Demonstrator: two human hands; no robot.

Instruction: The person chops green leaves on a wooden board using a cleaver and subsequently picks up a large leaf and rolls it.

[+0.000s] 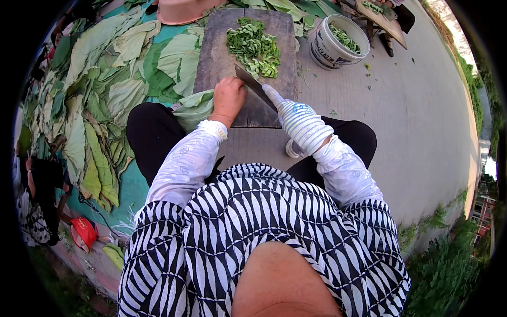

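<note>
My bare left hand is closed on a large green leaf over the left side of a dark wooden board. The leaf trails out to the left below the wrist. In a striped knit glove, my right hand holds a broad-bladed knife, its index finger stretched along the blade. The handle is hidden in the glove. The blade slants across the board, its far end beside my left fingers. Beyond the blade lies a heap of green leaf strips.
Large leaves cover a green sheet to the left. A white bucket of cut leaves stands right of the board, and a pink basin beyond it. At the upper right, another person sits by a board.
</note>
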